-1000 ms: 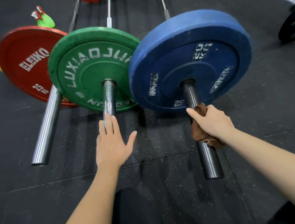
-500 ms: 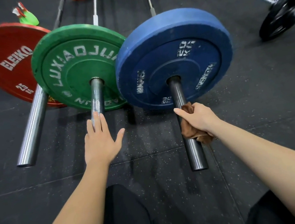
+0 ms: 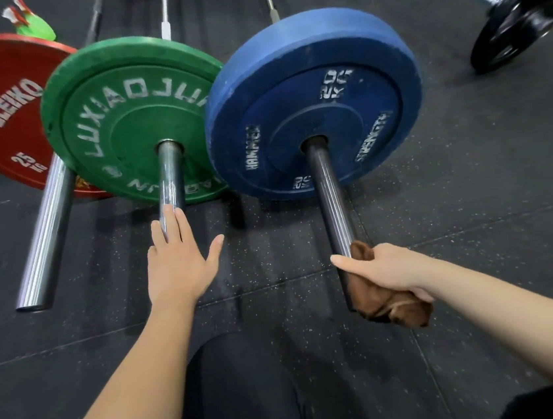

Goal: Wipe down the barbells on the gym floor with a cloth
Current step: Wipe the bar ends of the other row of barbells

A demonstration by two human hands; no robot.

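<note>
Slippage is your main risk: your right hand point(image 3: 389, 272) grips the brown cloth point(image 3: 389, 306), bunched round the very tip of the blue bar point(image 3: 331, 203). A pull toward you would likely run the cloth off the end and leave the stretch up by the blue plate point(image 3: 311, 102) unwiped. The bar could also roll, since its plate stands on its rim on the floor point(image 3: 476, 221) with nothing chocking it. A sideways tug would knock it against the green plate point(image 3: 134, 122), which sits just beside it, perhaps touching. Your left hand point(image 3: 179, 272) lies flat, fingers straight and thumb spread, resting on the end of the green bar point(image 3: 170, 176); that steadies the wrong bar, not the one you're wiping. The cloth is crumpled, with loose folds hanging below your fist past the bar's end. The blue bar looks dark and dull, while the green bar and the red bar point(image 3: 44, 242) beside it shine brighter.
</note>
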